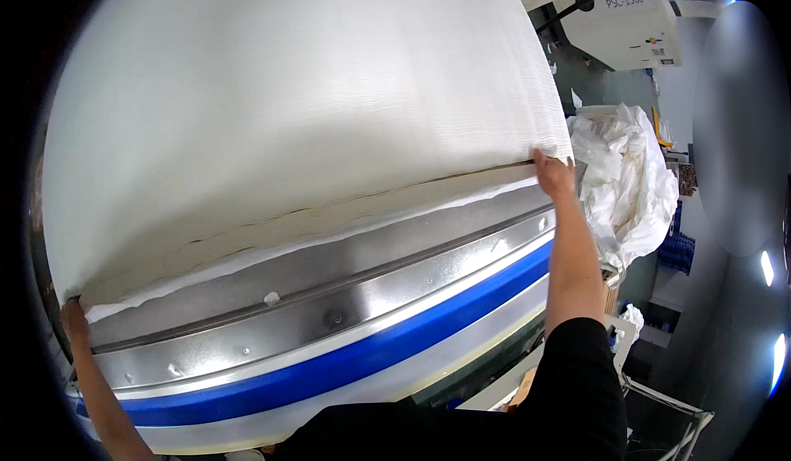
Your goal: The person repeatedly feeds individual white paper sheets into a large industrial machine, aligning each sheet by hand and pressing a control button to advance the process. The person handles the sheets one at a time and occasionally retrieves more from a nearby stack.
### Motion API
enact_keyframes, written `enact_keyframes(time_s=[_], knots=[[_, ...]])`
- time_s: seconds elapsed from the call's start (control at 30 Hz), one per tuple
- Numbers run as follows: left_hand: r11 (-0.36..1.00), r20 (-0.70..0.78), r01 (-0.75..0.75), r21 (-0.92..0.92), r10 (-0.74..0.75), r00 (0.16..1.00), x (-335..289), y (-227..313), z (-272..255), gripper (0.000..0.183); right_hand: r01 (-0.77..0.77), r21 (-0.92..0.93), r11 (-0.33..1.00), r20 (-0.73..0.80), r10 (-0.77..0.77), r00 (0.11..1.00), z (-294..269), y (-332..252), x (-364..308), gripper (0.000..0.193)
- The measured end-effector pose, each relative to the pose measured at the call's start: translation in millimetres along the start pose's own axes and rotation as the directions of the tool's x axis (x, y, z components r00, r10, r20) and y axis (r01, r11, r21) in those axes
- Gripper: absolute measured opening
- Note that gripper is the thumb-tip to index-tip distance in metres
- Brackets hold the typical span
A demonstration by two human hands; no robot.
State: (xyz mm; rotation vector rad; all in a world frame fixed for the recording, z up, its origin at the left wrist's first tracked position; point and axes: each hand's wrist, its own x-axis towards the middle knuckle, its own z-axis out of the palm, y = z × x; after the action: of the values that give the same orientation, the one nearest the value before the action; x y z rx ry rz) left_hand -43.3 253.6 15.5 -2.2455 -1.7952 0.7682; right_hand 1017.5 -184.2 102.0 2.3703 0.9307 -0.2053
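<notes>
A wide sheet of white, finely crinkled fabric (305, 74) spreads over the machine bed in front of me. Its near edge looks layered, with a ragged white strip (329, 232) hanging along it. At the near left corner my left hand (75, 317) is closed on the fabric edge, its fingertips partly hidden. My right hand (556, 176) grips the same edge at the right corner, the thumb side on top. Both arms are stretched wide apart. Below the edge runs a bare metal plate (371, 247), with a small white scrap (271, 298) on it.
A metal rail (329, 321) with screws and a blue band (329, 384) border the bed on my side. To the right stands a heap of crumpled white material (628, 181). Beyond it is a white machine cabinet (622, 28). A pale metal frame (680, 428) stands at lower right.
</notes>
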Motion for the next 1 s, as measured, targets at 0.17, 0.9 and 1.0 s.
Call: enact_keyframes(time_s=[0.17, 0.9, 1.0], knots=[[0.988, -0.161, -0.157, -0.011, 0.153, 0.975, -4, -8, 13, 0.029, 0.096, -0.103, 0.990, 0.117, -0.084, 0.990, 26, 66, 32, 0.032], [0.987, 0.171, -0.155, -0.037, 0.159, 0.972, -139, -7, -187, 0.031, 0.257, -0.151, 0.955, -0.107, -0.274, 0.956, -31, 191, -64, 0.031], [0.956, 0.297, -0.224, 0.192, 0.161, 0.941, -182, -6, -155, 0.035, 0.201, -0.208, 0.957, 0.094, -0.185, 0.978, -2, 196, -89, 0.033]])
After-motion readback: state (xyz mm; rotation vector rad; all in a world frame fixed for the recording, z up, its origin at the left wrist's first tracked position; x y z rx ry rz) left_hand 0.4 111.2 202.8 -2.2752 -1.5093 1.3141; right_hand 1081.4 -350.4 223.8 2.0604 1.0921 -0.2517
